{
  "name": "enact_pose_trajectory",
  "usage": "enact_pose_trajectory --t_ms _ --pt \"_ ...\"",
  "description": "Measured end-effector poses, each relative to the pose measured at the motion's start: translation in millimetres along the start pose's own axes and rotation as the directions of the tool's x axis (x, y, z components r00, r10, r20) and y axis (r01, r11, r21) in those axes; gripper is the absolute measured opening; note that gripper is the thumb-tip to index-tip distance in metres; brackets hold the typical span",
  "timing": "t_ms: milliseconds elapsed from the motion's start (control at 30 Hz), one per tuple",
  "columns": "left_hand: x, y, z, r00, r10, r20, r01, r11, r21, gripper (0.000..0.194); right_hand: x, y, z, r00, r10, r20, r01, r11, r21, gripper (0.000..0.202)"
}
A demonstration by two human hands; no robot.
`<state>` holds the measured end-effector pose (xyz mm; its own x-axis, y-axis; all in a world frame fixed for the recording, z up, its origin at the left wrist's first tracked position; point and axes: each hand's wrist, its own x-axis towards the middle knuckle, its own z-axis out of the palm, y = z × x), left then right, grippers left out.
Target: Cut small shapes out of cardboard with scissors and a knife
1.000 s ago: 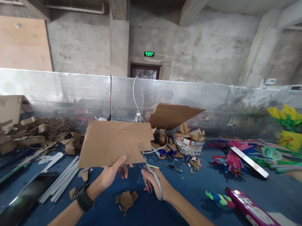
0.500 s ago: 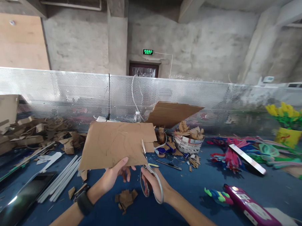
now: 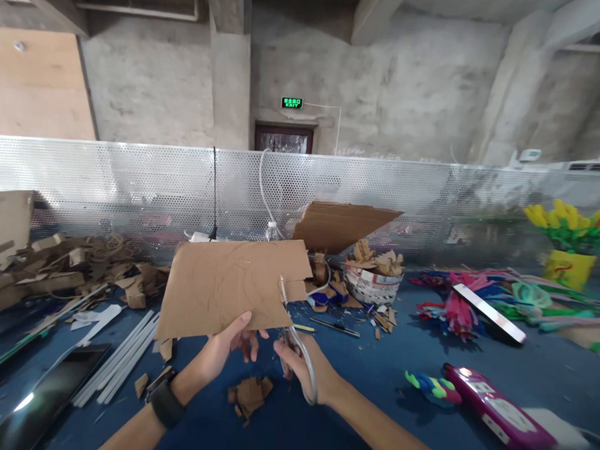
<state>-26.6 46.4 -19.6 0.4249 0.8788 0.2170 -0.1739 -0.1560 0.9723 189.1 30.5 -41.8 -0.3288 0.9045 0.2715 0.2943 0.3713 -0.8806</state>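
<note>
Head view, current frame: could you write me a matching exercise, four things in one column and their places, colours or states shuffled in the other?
1. Scissors
2. Nearest cardboard sheet
3. Round basket
4. Flower pot

A. Filled with cardboard scraps
B. Yellow, at the far right
C. Held up in the left hand
D. Gripped in the right hand

Pairs: 1-D, 2-C, 3-A, 4-B
</note>
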Motion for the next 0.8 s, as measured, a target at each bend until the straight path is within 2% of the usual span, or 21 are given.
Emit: enact_pose_trajectory --t_ms 200,333,467,600,800 --pt "-6 13 2.7 1.000 -0.002 0.031 0.003 1.000 -0.026 0.059 -3 -6 -2 0.976 -0.063 0.211 -0.020 0.929 0.369 0.051" --pt "-8 15 2.1 0.999 0.003 0.038 -0.002 1.000 -0.018 0.060 -3 -4 -3 0.961 -0.087 0.263 -0.025 0.917 0.397 0.052" --pt "-8 15 -0.7 0.999 0.047 0.007 -0.047 0.998 0.035 0.056 -1 -3 -2 0.990 -0.033 0.137 -0.005 0.963 0.268 0.048" --pt "-10 18 -1.7 0.996 0.083 -0.010 -0.082 0.994 0.077 0.052 -1 -4 2 0.999 -0.008 0.038 0.004 0.992 0.127 0.054" --pt "-9 13 0.0 0.996 0.068 -0.051 -0.063 0.993 0.103 0.056 -5 0 13 0.998 0.054 -0.027 -0.051 0.993 0.103 0.060"
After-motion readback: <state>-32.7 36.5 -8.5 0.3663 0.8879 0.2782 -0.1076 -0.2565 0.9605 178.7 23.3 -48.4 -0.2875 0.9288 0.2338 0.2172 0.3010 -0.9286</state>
